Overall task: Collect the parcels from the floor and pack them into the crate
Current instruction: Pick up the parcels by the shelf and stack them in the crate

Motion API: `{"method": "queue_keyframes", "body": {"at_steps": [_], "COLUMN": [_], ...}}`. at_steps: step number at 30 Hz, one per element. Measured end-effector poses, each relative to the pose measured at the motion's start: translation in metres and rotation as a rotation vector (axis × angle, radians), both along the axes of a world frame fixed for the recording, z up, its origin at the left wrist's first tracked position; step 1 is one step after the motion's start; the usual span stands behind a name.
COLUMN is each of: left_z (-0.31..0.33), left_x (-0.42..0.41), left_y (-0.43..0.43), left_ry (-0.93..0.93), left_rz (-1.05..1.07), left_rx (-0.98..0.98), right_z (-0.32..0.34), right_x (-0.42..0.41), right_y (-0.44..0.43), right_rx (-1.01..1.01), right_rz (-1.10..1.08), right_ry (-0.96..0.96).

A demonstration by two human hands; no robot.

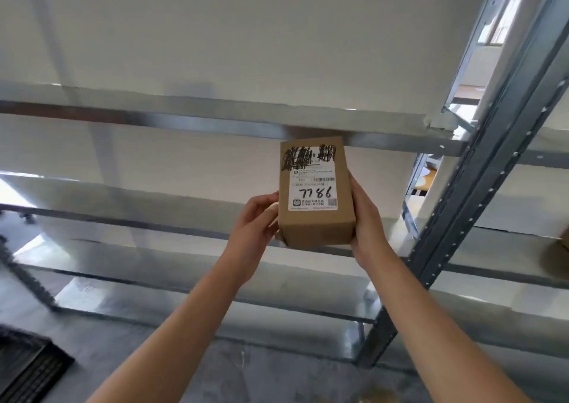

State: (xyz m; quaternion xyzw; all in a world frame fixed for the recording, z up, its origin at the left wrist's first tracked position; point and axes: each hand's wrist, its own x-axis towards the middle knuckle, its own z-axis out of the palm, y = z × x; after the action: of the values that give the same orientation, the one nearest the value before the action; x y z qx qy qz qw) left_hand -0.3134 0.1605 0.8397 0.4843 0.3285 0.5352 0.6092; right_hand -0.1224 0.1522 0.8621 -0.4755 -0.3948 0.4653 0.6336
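Grey rack (pixel 184 116) shelves right behind, and up front a brown parcel (pixel 317 227), white label (pixel 312 187) scrawled 7786, gripped at its sides by left hand (pixel 255 230) and right hand (pixel 366 227).

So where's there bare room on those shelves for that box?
The shelf boards left of the grey upright look bare, above and below the parcel that the left hand and right hand hold. Right of it, something brown sits at the edge.
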Motion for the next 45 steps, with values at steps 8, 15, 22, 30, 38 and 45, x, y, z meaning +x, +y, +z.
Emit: {"method": "queue_keyframes", "body": {"at_steps": [8, 15, 22, 30, 38, 45], "left_z": [-0.019, -0.057, -0.068, -0.079, -0.094, -0.115], "left_x": [-0.025, -0.080, -0.176, -0.359, -0.495, -0.575], "left_y": [-0.024, -0.059, -0.069, -0.076, -0.067, -0.019], "left_ry": [-0.009, -0.020, -0.093, -0.143, -0.136, -0.117], "left_rz": [0.309, 0.509, 0.712, 0.904, 1.042, 1.139], "left_rx": [-0.070, -0.155, -0.212, -0.233, -0.262, -0.320], "right_z": [-0.032, -0.074, -0.082, -0.086, -0.108, -0.130], "right_x": [-0.031, -0.093, -0.208, -0.419, -0.571, -0.666], "right_y": [0.012, 0.019, 0.045, 0.066, 0.081, 0.142], "right_rx": [0.002, -0.078, -0.117, -0.139, -0.184, -0.309], "right_rz": [0.330, 0.491, 0.707, 0.893, 0.990, 1.045], "right_ry": [0.005, -0.052, -0.118, -0.135, -0.135, -0.195]}}
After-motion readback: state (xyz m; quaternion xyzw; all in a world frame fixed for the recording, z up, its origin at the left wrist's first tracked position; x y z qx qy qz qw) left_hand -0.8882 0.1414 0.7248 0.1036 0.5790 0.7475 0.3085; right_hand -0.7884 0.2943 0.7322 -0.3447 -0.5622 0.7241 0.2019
